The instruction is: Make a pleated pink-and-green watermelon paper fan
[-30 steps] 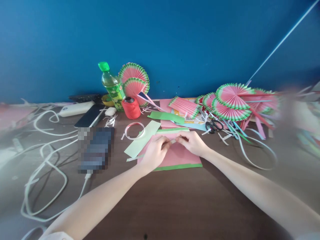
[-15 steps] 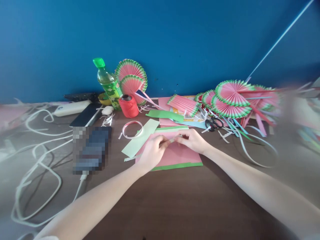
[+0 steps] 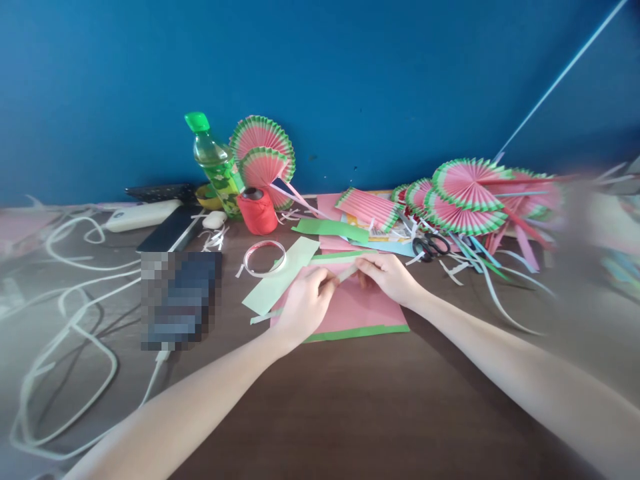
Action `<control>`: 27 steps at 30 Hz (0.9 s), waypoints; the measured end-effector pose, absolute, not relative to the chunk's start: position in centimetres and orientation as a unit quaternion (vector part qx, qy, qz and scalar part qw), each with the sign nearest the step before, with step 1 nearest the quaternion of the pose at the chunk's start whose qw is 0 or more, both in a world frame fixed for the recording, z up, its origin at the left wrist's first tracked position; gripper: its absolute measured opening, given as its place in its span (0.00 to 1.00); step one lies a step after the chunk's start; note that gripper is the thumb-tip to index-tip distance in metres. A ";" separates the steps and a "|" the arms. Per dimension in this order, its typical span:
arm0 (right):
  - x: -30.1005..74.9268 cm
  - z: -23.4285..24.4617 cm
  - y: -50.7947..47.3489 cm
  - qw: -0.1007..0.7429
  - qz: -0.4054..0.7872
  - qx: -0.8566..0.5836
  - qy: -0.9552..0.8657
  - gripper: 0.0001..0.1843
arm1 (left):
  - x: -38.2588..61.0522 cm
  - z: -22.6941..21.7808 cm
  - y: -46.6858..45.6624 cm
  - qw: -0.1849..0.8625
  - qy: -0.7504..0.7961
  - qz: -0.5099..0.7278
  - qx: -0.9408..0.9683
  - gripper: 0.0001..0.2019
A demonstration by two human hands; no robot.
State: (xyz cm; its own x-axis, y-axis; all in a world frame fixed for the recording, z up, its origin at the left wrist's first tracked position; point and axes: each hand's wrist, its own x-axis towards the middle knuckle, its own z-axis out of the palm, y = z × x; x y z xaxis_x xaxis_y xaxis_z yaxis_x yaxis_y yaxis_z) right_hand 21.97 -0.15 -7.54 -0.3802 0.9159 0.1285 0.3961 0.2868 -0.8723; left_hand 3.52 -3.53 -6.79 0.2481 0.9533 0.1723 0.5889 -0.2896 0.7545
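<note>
A narrow pale-green paper strip (image 3: 346, 273) stretches between my hands. My left hand (image 3: 306, 300) pinches one end between thumb and fingers. My right hand (image 3: 393, 280) pinches the other end, its fingertips partly hidden. Beneath both hands lies a pink paper sheet (image 3: 367, 311) with green bands along its near and far edges. A wider light-green paper piece (image 3: 285, 273) rests to the left, partly under a roll of white tape (image 3: 265, 274). Another thin pale end (image 3: 265, 317) pokes out beside my left wrist; I cannot tell whether it belongs to the held strip.
Pleated pink-and-green paper fans (image 3: 470, 190) pile at the back right, near black-handled scissors (image 3: 425, 248) and paper scraps. Behind the tape stand a red spool (image 3: 259, 215) and a green-capped bottle (image 3: 217, 167). A blurred-out phone (image 3: 183, 300) and white cables (image 3: 113, 373) lie left.
My right hand has shifted slightly right, away from my left, so more of the pale strip shows between them. The left hand stays nearly in place.
</note>
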 end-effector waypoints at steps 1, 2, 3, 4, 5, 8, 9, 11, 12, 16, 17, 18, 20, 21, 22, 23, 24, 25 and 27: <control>22.0 -7.6 -0.2 0.341 0.366 -0.462 -0.732 0.21 | 3.5 -6.8 -3.5 0.284 0.526 0.320 0.735 0.08; 22.1 -7.6 -0.3 0.363 0.327 -0.478 -0.730 0.20 | 3.5 -6.9 -3.5 0.284 0.531 0.322 0.731 0.08; 22.1 -7.6 -0.5 0.397 0.278 -0.490 -0.725 0.18 | 3.5 -6.9 -3.5 0.285 0.536 0.323 0.726 0.08; 22.1 -7.6 -0.7 0.435 0.220 -0.493 -0.721 0.16 | 3.5 -7.0 -3.5 0.285 0.541 0.325 0.721 0.08; 22.0 -7.6 -0.9 0.469 0.163 -0.482 -0.722 0.13 | 3.5 -7.0 -3.5 0.283 0.545 0.328 0.718 0.08; 21.2 -7.6 -1.9 0.481 0.069 -0.406 -0.774 0.07 | 3.6 -7.0 -3.6 0.272 0.540 0.333 0.723 0.08; 20.8 -7.6 -2.2 0.460 0.072 -0.392 -0.793 0.07 | 3.6 -6.9 -3.6 0.268 0.535 0.334 0.728 0.08; 20.0 -7.7 -2.7 0.423 0.095 -0.401 -0.807 0.07 | 3.6 -6.9 -3.8 0.261 0.522 0.337 0.739 0.08; 19.7 -7.8 -2.9 0.411 0.107 -0.411 -0.807 0.08 | 3.7 -6.9 -3.8 0.256 0.514 0.341 0.744 0.08; 19.4 -8.2 -2.9 0.407 0.126 -0.431 -0.796 0.09 | 3.7 -7.1 -3.9 0.239 0.484 0.368 0.757 0.06; 19.5 -8.2 -2.8 0.411 0.124 -0.432 -0.793 0.09 | 3.7 -7.1 -3.9 0.234 0.479 0.371 0.760 0.06; 19.5 -8.3 -2.7 0.416 0.121 -0.434 -0.790 0.09 | 3.7 -7.2 -3.9 0.228 0.476 0.374 0.763 0.06; 19.6 -8.4 -2.6 0.426 0.117 -0.438 -0.783 0.09 | 3.6 -7.3 -3.9 0.217 0.471 0.376 0.768 0.07; 19.6 -8.4 -2.6 0.428 0.118 -0.440 -0.781 0.09 | 3.6 -7.4 -3.8 0.213 0.468 0.378 0.770 0.07; 19.6 -8.5 -2.6 0.427 0.119 -0.442 -0.779 0.09 | 3.5 -7.4 -3.8 0.212 0.466 0.379 0.771 0.07; 19.6 -8.5 -2.6 0.426 0.121 -0.443 -0.779 0.09 | 3.5 -7.4 -3.8 0.212 0.464 0.381 0.771 0.07; 19.6 -8.6 -2.7 0.425 0.123 -0.442 -0.780 0.09 | 3.5 -7.4 -3.8 0.212 0.464 0.382 0.770 0.07; 19.6 -8.6 -2.7 0.424 0.126 -0.440 -0.781 0.09 | 3.5 -7.4 -3.8 0.211 0.465 0.382 0.771 0.07; 19.7 -8.7 -2.7 0.420 0.131 -0.436 -0.785 0.10 | 3.4 -7.4 -3.8 0.203 0.468 0.378 0.773 0.07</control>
State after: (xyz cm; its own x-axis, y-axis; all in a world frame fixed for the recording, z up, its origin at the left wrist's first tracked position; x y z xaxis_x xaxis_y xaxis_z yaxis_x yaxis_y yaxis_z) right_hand 19.69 -2.72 -8.71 -0.2675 0.7943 0.5454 0.5748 0.5859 -0.5713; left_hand 3.44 -3.84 -7.42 0.2762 0.8766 0.3941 0.5696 -0.4796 0.6675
